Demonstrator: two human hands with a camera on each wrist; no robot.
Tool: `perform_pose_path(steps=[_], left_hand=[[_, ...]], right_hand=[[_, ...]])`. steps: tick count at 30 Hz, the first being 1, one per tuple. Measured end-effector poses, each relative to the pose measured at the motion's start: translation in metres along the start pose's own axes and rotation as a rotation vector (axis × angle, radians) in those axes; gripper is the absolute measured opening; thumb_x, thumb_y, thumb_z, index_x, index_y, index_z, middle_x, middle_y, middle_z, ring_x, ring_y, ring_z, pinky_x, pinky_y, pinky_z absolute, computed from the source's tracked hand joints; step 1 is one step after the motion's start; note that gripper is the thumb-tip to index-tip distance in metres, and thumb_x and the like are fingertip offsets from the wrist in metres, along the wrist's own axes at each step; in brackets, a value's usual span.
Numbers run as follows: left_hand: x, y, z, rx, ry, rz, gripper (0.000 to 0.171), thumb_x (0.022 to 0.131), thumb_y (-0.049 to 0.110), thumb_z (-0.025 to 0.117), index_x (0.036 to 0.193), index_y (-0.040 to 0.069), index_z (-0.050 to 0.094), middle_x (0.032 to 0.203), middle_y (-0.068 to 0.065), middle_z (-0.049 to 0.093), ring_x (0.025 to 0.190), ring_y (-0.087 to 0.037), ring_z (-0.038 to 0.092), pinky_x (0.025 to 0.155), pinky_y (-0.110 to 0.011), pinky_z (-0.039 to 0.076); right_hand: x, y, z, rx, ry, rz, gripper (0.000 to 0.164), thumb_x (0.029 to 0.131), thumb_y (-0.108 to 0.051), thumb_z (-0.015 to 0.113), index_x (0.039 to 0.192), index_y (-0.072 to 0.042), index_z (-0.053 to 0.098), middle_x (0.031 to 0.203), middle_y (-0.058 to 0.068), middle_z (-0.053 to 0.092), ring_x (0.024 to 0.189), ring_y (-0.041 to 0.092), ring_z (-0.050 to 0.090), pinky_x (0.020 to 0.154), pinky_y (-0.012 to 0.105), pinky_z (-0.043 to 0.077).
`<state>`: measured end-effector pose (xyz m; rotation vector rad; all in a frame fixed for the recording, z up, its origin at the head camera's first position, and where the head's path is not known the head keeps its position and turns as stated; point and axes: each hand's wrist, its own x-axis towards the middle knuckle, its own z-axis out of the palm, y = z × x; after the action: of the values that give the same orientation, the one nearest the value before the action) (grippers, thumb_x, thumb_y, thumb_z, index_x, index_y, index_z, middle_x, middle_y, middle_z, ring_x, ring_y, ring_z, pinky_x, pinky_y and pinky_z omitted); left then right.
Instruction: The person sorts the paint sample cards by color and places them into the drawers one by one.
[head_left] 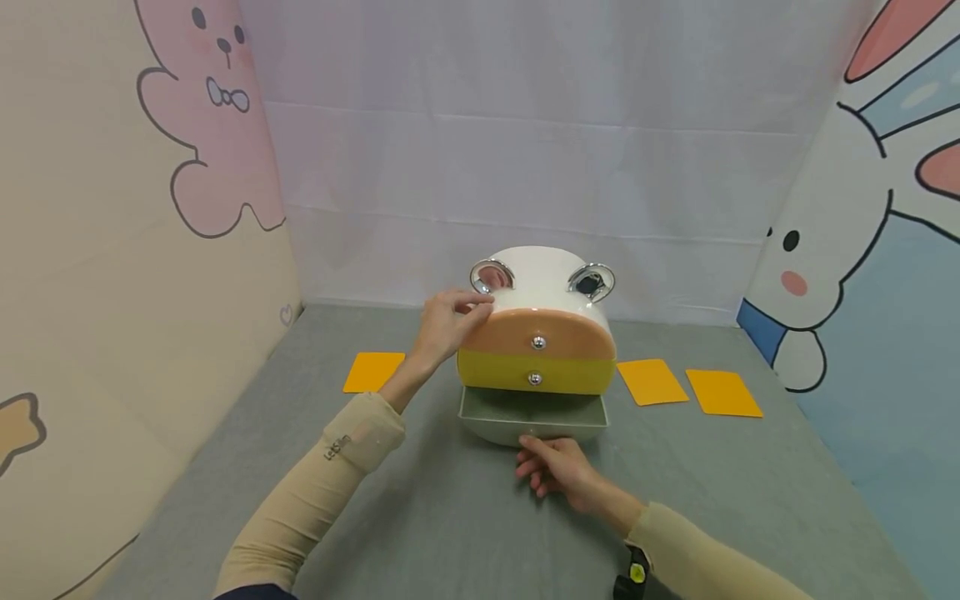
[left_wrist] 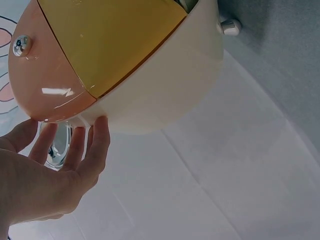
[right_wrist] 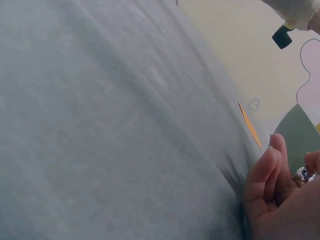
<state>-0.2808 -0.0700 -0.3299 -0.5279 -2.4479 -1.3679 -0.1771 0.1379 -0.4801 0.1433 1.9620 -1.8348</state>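
While the box (head_left: 536,325) at twelve o'clock is touched at ten o'clock by the relaxed left hand (head_left: 448,323), its open drawer (head_left: 495,427) is pinched at the knob (right_wrist: 303,173) by the right hand (head_left: 557,468), sliding seemingly in hand, a level stroke needed next.

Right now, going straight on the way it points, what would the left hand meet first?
The white cabinet shell: the left hand seems to rest against it, though depth there is hard to judge.

- Left sleeve (head_left: 307,492): small dark lettering (head_left: 337,447) runs slantwise near the cuff; it seems to start "Le", the rest too blurred to confirm.
- Cream left wall (head_left: 150,317): one small outlined heart sign (head_left: 286,315).
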Motion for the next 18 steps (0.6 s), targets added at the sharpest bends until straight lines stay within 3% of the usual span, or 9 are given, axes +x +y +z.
perform_pose_path(steps=[18], left_hand=[[0.0, 0.001, 0.0, -0.004, -0.006, -0.014, 0.023, 0.09, 0.024, 0.065, 0.106, 0.011, 0.076, 0.109, -0.011, 0.071, 0.094, -0.028, 0.066, 0.082, -0.041, 0.054]], right_hand=[[-0.03, 0.008, 0.008, 0.022, -0.06, 0.06, 0.05, 0.091, -0.043, 0.062, 0.1, 0.006, 0.068, 0.065, -0.004, 0.07, 0.05, 0.003, 0.053, 0.048, 0.022, 0.048]])
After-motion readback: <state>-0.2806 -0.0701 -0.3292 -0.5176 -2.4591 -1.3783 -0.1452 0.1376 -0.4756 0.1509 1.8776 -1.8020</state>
